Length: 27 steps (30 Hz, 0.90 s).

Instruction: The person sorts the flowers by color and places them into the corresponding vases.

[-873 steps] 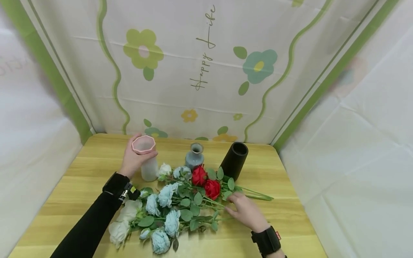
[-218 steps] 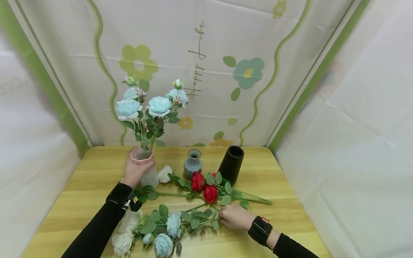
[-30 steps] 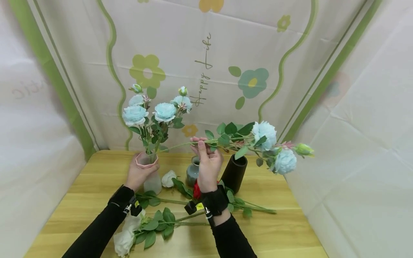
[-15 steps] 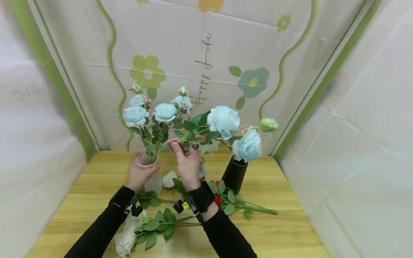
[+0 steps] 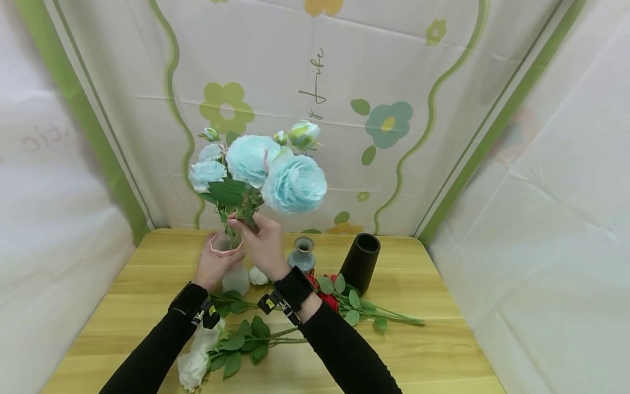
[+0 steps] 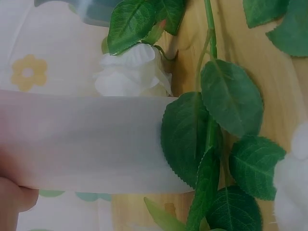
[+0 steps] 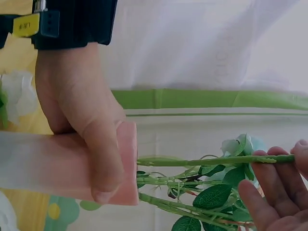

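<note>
My left hand [image 5: 213, 268] grips a frosted white vase [image 5: 236, 280] with a pink octagonal rim, thumb across the front just under the rim. Several light-blue flowers [image 5: 206, 172] stand in it. Right above the mouth, my right hand [image 5: 266, 243] pinches the stem of another light-blue flower [image 5: 294, 183], with large blooms and a bud leaning right. In the right wrist view that green stem [image 7: 207, 161] runs from the fingertips into the vase mouth, beside the other stems. The left wrist view has the vase's lower body [image 6: 96, 144] behind green leaves [image 6: 185, 139].
A grey-blue vase [image 5: 302, 257] and a black vase [image 5: 361, 265] stand at the back of the wooden table [image 5: 394, 355]. Red roses [image 5: 328, 300] lie before them, partly behind the right forearm. White roses [image 5: 193, 361] lie at the front left, another white bloom [image 5: 258, 276] beside the held vase.
My right hand has carried the light-blue flower leftward to the vase and tipped it from nearly level to upright, its stem now in the mouth. My left hand stays on the vase.
</note>
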### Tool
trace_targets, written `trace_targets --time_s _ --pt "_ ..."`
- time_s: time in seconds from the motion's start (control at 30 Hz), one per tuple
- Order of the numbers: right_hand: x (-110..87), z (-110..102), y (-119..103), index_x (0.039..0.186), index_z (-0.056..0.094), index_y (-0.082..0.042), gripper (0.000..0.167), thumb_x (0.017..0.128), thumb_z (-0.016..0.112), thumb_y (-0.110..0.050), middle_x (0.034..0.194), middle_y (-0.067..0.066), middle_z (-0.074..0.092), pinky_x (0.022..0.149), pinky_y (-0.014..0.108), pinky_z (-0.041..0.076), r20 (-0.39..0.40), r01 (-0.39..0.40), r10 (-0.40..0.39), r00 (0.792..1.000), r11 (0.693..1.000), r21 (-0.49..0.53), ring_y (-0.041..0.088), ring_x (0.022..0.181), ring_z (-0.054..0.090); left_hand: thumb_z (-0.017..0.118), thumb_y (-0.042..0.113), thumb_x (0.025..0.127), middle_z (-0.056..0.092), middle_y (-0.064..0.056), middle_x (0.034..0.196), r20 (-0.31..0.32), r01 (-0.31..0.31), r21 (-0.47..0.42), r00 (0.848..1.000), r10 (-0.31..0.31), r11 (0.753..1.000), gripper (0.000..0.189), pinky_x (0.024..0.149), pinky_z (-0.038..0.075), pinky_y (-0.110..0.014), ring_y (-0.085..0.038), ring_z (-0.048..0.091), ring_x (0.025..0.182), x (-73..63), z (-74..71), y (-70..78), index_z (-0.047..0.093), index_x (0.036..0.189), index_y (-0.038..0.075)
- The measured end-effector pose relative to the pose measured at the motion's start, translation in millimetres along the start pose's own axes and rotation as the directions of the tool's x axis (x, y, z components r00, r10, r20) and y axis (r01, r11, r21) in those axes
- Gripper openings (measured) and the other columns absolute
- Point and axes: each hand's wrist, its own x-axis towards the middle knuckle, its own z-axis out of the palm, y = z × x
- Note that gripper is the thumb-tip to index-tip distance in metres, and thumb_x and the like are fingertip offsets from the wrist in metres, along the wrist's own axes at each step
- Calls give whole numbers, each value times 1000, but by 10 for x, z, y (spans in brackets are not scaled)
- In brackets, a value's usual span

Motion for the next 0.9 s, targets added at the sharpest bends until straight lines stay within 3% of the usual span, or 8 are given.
trace_targets --time_s 0.07,0.13,0.2,0.27,0.43,0.53,0.7,0.9 --pt "185 -203 -732 112 68 -4 17 100 56 -5 104 7 68 67 24 37 18 -38 38 999 999 9 12 79 62 80 23 86 37 -6 145 -4 -28 -36 1000 28 999 81 80 57 -39 -26 65 100 99 -29 -367 30 149 21" --pt "299 -315 -1078 106 69 2 13 98 58 -1 102 14 68 73 20 46 35 -37 36 999 998 42 17 84 65 81 28 84 38 -2 143 -18 -83 -54 996 82 995 81 75 58 -37 -24 66 97 182 -58 -704 32 148 27" --pt "398 -419 -1436 97 68 9 9 94 60 6 95 21 67 66 22 41 39 -32 32 999 999 14 24 77 64 80 24 86 36 -6 145 -5 -67 -51 998 66 996 81 76 58 -38 -25 65 98 176 -67 -672 30 149 25" --pt "410 -384 -1329 101 70 8 11 94 61 4 101 20 68 70 18 44 41 -11 11 999 1000 2 26 82 66 78 18 88 36 -12 144 24 -81 -68 996 83 994 79 77 57 -37 -25 64 100 142 -72 -560 29 150 20" --pt "420 -313 -1110 95 72 2 13 96 63 -7 89 12 69 61 18 31 31 11 -9 999 998 -60 17 69 62 74 24 91 37 -22 137 55 -37 1 998 37 999 75 82 52 -41 -24 58 103 -63 -1 173 29 147 3" --pt "409 -301 -1078 98 73 2 14 97 63 -9 87 10 67 63 18 35 14 35 -34 999 995 -91 14 72 61 73 26 92 35 -23 140 69 21 35 997 -23 999 78 84 53 -37 -13 59 99 -148 34 491 25 148 0" --pt "333 -302 -1042 104 72 3 16 99 60 -6 89 11 66 67 18 39 33 64 -60 998 988 -140 15 77 61 70 22 94 24 -21 152 98 81 18 992 -83 997 82 92 50 -37 -15 57 108 -174 25 583 17 153 3" --pt "238 -258 -922 110 71 5 20 100 56 -4 99 14 69 68 15 42 83 78 -65 994 984 -162 17 85 65 72 29 92 21 -20 155 84 75 45 993 -79 996 85 94 49 -41 -25 54 114 -167 25 543 18 155 5"
